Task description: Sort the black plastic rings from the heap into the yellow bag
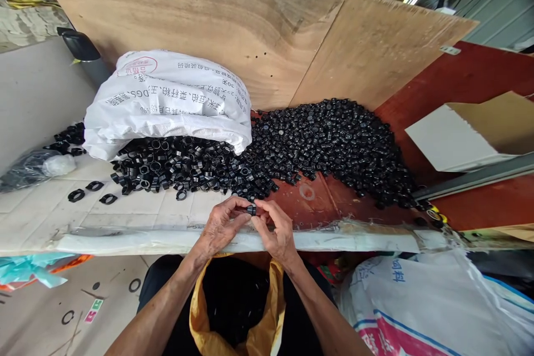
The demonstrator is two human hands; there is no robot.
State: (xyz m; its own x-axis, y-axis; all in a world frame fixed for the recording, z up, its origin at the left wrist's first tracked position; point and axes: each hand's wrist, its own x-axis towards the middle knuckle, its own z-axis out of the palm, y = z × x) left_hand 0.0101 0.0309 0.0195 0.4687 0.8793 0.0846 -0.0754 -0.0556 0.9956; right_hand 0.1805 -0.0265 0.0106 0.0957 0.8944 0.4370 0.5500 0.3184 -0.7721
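Note:
My left hand (219, 225) and my right hand (278, 231) meet just above the front edge of the table. Pinched between their fingertips is a small black plastic part (251, 209), mostly covered by the fingers. Both hands are closed on it from opposite sides. Straight behind them lies a heap of black plastic rings (167, 169). To the right of that spreads a larger heap of small black cap-like pieces (329, 139). Below my hands, between my legs, a yellow sack (199, 311) stands open with dark contents inside.
A stuffed white sack (179, 105) rests on the rings. Behind stands a plywood board (200, 16). At right are an open cardboard box (454, 139) and a metal bar (479, 175). Padded plastic covers the table's front edge (133, 242). A printed sack (417, 300) sits below right.

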